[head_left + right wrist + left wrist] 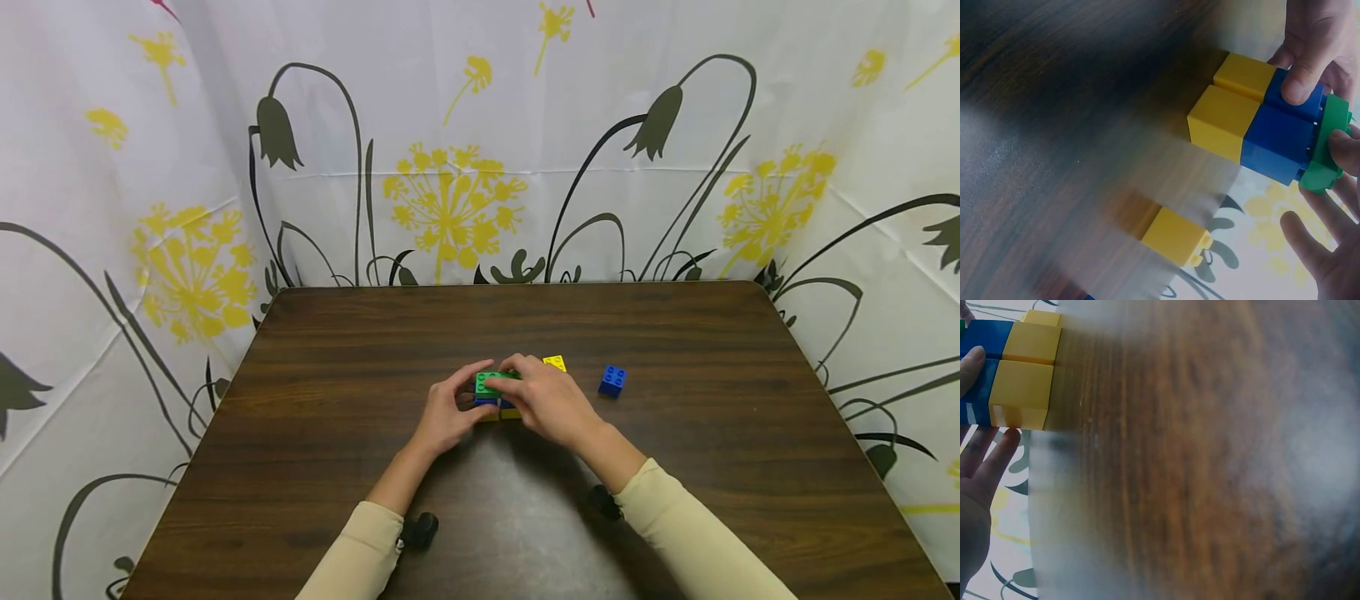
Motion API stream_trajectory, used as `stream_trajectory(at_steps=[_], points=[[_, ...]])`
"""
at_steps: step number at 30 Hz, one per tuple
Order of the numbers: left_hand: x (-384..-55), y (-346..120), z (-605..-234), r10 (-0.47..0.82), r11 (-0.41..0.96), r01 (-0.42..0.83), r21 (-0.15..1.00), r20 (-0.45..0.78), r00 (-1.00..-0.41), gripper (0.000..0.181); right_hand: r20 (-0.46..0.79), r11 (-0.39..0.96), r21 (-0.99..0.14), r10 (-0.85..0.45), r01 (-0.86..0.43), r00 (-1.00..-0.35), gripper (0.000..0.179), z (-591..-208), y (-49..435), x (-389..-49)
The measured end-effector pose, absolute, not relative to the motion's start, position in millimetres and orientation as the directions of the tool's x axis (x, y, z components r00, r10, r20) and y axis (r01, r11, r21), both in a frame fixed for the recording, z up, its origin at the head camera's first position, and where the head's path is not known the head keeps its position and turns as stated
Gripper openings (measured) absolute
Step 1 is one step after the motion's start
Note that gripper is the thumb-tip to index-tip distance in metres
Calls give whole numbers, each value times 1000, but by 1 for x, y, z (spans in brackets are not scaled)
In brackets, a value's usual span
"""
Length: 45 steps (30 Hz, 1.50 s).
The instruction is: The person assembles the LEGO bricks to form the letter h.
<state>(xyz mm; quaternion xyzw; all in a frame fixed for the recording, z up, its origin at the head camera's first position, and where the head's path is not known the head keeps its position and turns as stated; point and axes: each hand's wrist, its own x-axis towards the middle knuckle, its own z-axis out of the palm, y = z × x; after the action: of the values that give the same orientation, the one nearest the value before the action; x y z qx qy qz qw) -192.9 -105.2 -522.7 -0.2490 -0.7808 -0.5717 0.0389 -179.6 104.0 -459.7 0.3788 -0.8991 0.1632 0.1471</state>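
Observation:
Two yellow bricks (1219, 122) stand side by side on the table, each with a blue brick (1277, 140) on it. Across the tops of both blue bricks lies a longer green brick (486, 383); studs show in a narrow gap beneath it in the right wrist view. My left hand (444, 418) grips the left stack, thumb on its blue brick and fingers round the far side. At the other stack, my right hand (555, 404) holds the green brick between thumb and fingers. The head view hides part of the right stack behind that hand.
A loose yellow brick (555, 362) stands behind my right hand. Farther right on the brown wooden table (337, 333) is a single blue brick (612, 381). A white curtain (480, 125) with a flower print hangs along the table's back edge.

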Motion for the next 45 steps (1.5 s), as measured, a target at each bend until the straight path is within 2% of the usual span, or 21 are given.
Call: stream_trajectory(at_steps=[6,13,20,25,32,38,45], points=[[-185,-103,-505,346,225,434,872,344,-873,63,362,671,-155,-644,-725,-674,32,-456,101,-179],[-193,-106,-522,348,229,428,875,337,-875,59,342,686,-134,-646,-716,-683,31,-454,99,-178],[-192,-106,-519,362,215,430,877,337,-869,53,331,692,-147,-639,-707,-694,31,-453,98,-179],[-185,-105,-502,384,154,443,883,360,-850,42,359,665,-212,-629,-716,-690,33,-455,101,-181],[-179,-105,-487,401,180,454,873,356,-844,36,353,626,-342,-605,-701,-713,59,-469,115,-180],[-179,-106,-485,412,203,442,874,333,-848,35,392,589,-364,-606,-722,-692,61,-478,117,-181],[-179,-107,-485,427,218,444,869,325,-844,35,372,587,-400,-598,-704,-710,61,-478,119,-183]])
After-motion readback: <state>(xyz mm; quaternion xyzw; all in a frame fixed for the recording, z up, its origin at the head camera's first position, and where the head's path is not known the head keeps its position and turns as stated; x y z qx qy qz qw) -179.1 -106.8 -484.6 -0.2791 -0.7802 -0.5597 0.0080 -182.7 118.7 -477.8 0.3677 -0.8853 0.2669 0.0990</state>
